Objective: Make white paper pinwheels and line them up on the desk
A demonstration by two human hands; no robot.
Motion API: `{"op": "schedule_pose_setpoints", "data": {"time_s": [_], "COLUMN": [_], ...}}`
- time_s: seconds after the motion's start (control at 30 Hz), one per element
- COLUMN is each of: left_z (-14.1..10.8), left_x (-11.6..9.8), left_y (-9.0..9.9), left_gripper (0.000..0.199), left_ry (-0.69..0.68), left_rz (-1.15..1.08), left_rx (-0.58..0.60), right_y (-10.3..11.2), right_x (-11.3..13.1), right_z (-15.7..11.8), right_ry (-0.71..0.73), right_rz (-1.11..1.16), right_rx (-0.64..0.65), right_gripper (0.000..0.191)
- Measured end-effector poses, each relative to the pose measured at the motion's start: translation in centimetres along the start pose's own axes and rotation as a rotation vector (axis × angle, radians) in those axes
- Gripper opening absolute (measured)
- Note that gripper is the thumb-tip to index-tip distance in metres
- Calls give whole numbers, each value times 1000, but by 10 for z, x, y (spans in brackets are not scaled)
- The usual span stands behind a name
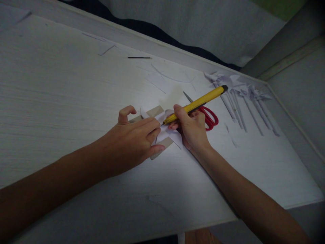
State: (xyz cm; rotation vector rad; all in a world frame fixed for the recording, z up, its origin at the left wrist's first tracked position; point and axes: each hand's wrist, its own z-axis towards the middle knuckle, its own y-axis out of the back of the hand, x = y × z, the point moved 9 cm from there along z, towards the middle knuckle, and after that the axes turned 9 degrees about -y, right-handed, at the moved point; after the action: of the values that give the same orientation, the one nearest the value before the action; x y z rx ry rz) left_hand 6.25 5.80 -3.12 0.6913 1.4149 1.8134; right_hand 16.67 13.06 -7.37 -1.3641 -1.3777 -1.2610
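Observation:
My right hand [194,127] is closed round a yellow pen [203,100] with a black end, tilted up to the right. Its fine tip meets the middle of a folded white paper piece [169,134] shaped somewhat like a pinwheel. From the other side my left hand [139,139] holds this paper down with bent fingertips, its thumb set apart and its little finger raised. Beneath the paper lies a greyish-beige block or card [162,147], partly covered. Red-handled scissors [212,118] rest beside my right hand, their blades partly hidden behind the pen.
Several white paper pinwheels [240,89] on rolled paper sticks lie at the right back. A thin dark stick [139,57] and paper scraps [157,81] are scattered toward the back. A raised rim [177,56] borders the white table's far side.

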Motion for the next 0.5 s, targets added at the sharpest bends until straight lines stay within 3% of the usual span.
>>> {"op": "schedule_pose_setpoints", "data": {"time_s": [0.5], "left_z": [0], "left_x": [1], "left_y": [0], "left_gripper": [27], "left_ry": [5], "left_rz": [-13], "left_rx": [-4], "right_y": [2], "right_x": [-2], "right_z": [2], "right_ry": [-3], "right_rz": [75], "right_rx": [-11], "right_gripper": [29]}}
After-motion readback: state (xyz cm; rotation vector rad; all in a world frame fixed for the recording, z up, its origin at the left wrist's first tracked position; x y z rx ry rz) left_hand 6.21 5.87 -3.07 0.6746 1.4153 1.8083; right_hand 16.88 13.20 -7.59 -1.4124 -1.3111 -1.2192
